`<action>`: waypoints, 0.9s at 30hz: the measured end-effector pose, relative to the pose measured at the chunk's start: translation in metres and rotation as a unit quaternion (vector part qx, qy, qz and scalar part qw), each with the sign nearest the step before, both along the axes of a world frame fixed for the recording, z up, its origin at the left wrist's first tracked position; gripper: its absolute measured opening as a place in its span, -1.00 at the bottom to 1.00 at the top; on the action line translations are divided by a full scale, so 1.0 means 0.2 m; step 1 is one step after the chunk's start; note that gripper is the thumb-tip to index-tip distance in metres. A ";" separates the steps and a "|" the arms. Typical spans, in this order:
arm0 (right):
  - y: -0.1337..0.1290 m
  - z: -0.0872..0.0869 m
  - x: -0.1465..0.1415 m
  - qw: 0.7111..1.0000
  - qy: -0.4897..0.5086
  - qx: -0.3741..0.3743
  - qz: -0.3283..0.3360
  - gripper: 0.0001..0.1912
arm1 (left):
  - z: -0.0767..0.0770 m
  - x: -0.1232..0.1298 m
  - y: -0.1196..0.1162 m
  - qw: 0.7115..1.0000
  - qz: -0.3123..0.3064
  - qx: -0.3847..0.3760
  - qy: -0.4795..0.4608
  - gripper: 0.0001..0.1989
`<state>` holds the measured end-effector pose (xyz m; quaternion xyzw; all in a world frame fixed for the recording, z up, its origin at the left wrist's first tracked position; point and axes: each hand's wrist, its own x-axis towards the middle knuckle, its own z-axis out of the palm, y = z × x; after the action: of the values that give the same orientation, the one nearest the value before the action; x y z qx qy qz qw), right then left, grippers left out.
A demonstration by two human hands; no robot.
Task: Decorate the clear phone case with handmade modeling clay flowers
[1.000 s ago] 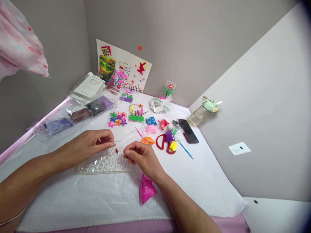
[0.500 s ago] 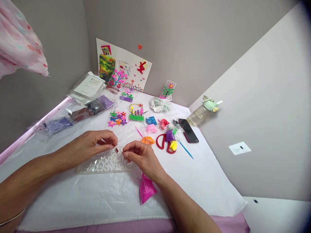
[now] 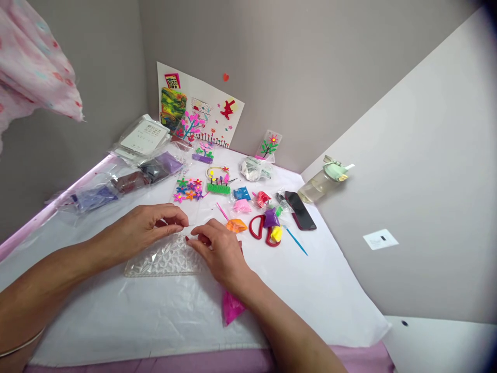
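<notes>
Right hand (image 3: 222,253) now farther left, fingertips at the small dark-red piece (image 3: 187,239).

both of the person's forearms are bare for as much of them as shows. the left forearm (image 3: 66,269) is long and smooth, broad at the lower left edge of the frame and tapering evenly towards the middle. near that lower left corner a thin, pale band (image 3: 23,343) crosses it in a shallow curve, narrow as a wire and plain-looking; whether it is metal or cord cannot be told. the left hand (image 3: 161,223), left of centre, is bare, with slim fingers. the right hand (image 3: 215,251), at the centre, is bare too, and the right forearm (image 3: 287,321) widens from a narrow wrist towards the bottom edge.
</notes>
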<state>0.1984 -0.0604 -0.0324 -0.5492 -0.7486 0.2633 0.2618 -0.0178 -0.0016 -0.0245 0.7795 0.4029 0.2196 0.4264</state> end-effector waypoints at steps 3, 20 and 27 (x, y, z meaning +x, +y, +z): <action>0.01 -0.02 -0.04 0.995 -0.097 0.004 0.017 -0.85 | -0.01 0.00 0.01 1.000 -0.001 -0.007 0.013 -0.71; 0.04 -0.02 -0.01 0.989 0.124 -0.063 -0.049 -0.89 | -0.04 0.03 -0.03 1.000 -0.001 -0.012 0.003 -0.73; 0.04 -0.02 -0.02 0.986 0.138 -0.077 -0.054 -0.90 | -0.04 0.05 -0.05 1.000 -0.011 -0.001 0.000 -0.77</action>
<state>0.1949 -0.0529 -0.0356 -0.5653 -0.6523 0.3789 0.3337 -0.0087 -0.0112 -0.0334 0.7833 0.3949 0.2147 0.4295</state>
